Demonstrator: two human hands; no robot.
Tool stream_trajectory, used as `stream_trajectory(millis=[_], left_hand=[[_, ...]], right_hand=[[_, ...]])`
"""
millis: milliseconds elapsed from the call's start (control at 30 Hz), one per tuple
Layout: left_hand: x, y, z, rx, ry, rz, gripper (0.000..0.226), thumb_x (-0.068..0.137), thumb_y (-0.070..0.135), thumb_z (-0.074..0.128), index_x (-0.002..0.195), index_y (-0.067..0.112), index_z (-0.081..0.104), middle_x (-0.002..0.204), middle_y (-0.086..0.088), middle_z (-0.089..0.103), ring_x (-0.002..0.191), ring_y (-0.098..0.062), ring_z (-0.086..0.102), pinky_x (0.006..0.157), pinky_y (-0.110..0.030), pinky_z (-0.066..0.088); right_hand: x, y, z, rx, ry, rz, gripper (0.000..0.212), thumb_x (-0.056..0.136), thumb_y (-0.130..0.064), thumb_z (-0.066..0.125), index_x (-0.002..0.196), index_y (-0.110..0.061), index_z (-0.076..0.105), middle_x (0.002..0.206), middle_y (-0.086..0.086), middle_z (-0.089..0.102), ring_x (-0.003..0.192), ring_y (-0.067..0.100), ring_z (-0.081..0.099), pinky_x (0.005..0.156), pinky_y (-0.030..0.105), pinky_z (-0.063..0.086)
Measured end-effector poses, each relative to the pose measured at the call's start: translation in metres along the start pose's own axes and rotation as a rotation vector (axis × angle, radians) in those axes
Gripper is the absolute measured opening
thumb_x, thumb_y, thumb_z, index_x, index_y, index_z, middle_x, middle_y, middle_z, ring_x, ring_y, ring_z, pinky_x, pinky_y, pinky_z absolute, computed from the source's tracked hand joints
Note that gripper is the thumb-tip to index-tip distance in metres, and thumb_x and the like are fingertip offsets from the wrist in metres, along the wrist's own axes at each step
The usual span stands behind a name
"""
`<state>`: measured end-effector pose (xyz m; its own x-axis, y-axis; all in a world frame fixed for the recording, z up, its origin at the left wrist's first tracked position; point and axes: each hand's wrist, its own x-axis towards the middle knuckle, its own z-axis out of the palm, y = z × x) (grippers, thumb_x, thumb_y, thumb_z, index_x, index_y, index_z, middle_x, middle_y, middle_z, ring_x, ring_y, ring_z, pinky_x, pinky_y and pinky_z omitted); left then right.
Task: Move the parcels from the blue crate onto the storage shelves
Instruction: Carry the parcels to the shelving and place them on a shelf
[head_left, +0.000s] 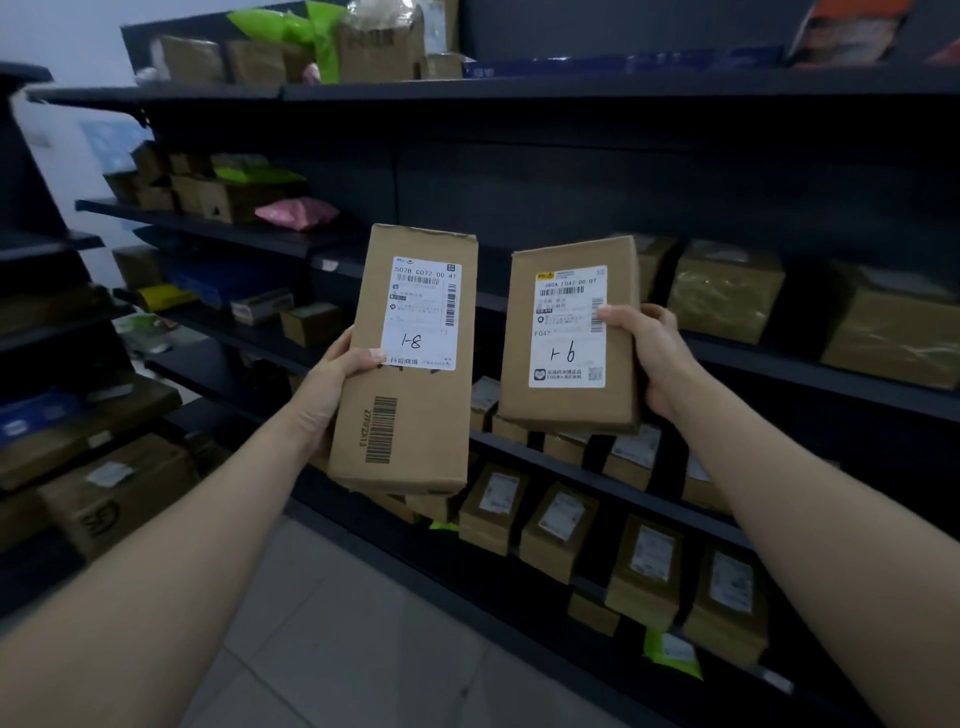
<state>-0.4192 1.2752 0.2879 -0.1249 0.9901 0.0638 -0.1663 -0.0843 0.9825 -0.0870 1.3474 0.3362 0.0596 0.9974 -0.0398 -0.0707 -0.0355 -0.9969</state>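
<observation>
I hold one parcel in each hand, up in the middle of the frame, in front of the dark storage shelves. My left hand grips the tall cardboard parcel by its left edge, thumb on the front. Its white label has "8-1" written on it. My right hand grips the shorter cardboard parcel by its right edge, thumb on the label, which says "9-1". The two hands are well apart, and the two parcels do not touch.

I think the job is partway done. Many boxes and bags already sit on the shelves, like the pink bag at the left and the small boxes lined up low down. These two parcels are not on a shelf yet. There is bare shelf space behind them, in the upper middle of the frame.

I cannot see the blue crate at all, so I cannot tell how many parcels are left in it. My fingers behind both parcels are hidden. The shelves at the far left and upper edges are blurry, and the small print on the labels is too fuzzy to read. The grey floor fills the bottom.
</observation>
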Motion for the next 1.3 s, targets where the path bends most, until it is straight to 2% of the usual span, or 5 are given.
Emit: stream_trajectory(millis=[600, 767, 900, 1100, 1300], left_hand=[[0.083, -0.008, -0.069, -0.012, 0.068, 0.018, 0.025, 0.081, 0.023, 0.061, 0.091, 0.044, 0.070, 0.091, -0.001, 0.075, 0.070, -0.016, 0.071, 0.056, -0.028, 0.057], [0.112, -0.010, -0.072, -0.029, 0.086, 0.037, 0.024, 0.082, 0.024, 0.060, 0.101, 0.038, 0.063, 0.085, -0.001, 0.075, 0.066, -0.016, 0.070, 0.054, -0.027, 0.056], [0.138, -0.011, -0.079, -0.059, 0.073, 0.030, 0.033, 0.075, 0.026, 0.062, 0.107, 0.035, 0.060, 0.086, -0.002, 0.075, 0.066, -0.016, 0.070, 0.055, -0.029, 0.057], [0.176, -0.013, -0.105, -0.031, 0.026, 0.010, 0.041, 0.077, 0.029, 0.063, 0.118, 0.031, 0.057, 0.095, -0.004, 0.074, 0.073, -0.019, 0.070, 0.059, -0.031, 0.056], [0.198, -0.018, -0.150, 0.020, -0.037, -0.060, 0.033, 0.077, 0.029, 0.063, 0.109, 0.032, 0.061, 0.092, -0.003, 0.075, 0.070, -0.018, 0.071, 0.057, -0.030, 0.057]], right_hand=[[0.112, 0.000, 0.098, 0.013, -0.122, 0.010, 0.089, 0.062, -0.038, 0.081, 0.134, -0.028, 0.030, 0.103, 0.007, 0.069, 0.085, 0.024, 0.072, 0.064, 0.038, 0.059], [0.143, -0.007, 0.116, -0.002, -0.136, 0.007, 0.092, 0.059, -0.038, 0.082, 0.135, -0.023, 0.033, 0.102, 0.007, 0.071, 0.083, 0.024, 0.073, 0.066, 0.039, 0.059], [0.164, -0.012, 0.127, 0.022, -0.138, 0.009, 0.090, 0.059, -0.035, 0.082, 0.136, -0.018, 0.039, 0.105, 0.010, 0.073, 0.088, 0.029, 0.073, 0.081, 0.050, 0.058], [0.179, -0.016, 0.142, 0.026, -0.100, -0.008, 0.085, 0.063, -0.036, 0.080, 0.138, -0.016, 0.043, 0.106, 0.010, 0.073, 0.090, 0.029, 0.073, 0.083, 0.047, 0.058], [0.178, -0.002, 0.182, 0.057, -0.068, 0.004, 0.075, 0.070, -0.033, 0.077, 0.135, -0.012, 0.046, 0.103, 0.008, 0.075, 0.089, 0.028, 0.073, 0.084, 0.047, 0.057]])
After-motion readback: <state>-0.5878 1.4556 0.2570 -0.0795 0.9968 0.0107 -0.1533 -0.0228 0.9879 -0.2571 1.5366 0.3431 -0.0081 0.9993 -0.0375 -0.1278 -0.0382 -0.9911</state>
